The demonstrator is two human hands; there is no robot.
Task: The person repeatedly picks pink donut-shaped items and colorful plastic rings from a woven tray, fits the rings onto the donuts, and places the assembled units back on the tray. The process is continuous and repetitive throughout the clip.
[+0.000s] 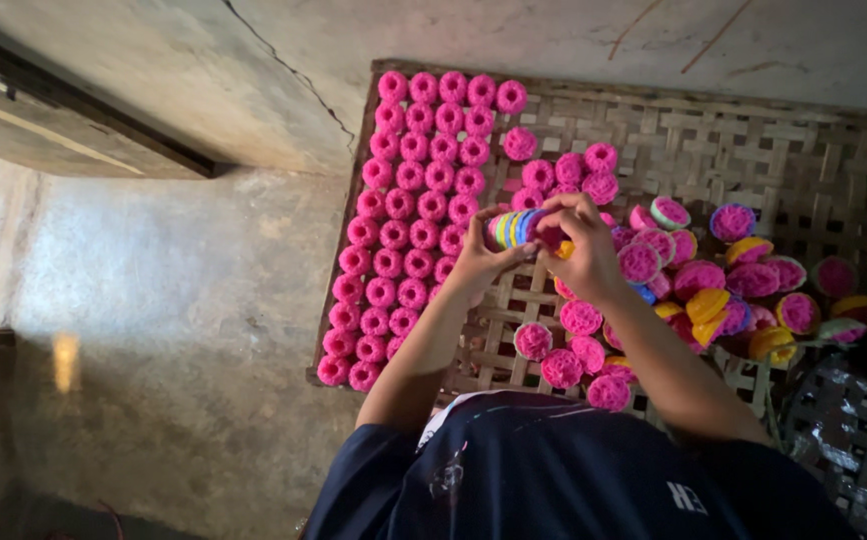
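Note:
My left hand (475,258) and my right hand (581,245) together hold a short stack of small coloured round moulds (513,228), yellow, blue and pink, just above a woven bamboo tray (753,150). My left hand grips the stack's left end and my right hand's fingers close over its right end. Several bright pink crinkled round pieces (413,210) lie in neat rows on the tray's left side. A loose heap of pink pieces in coloured moulds (723,290) lies to the right of my right hand.
A few loose pink pieces (568,355) lie on the tray below my hands. The tray rests on a grey concrete floor (173,300) by a cracked wall. A dark woven basket (853,440) stands at the lower right.

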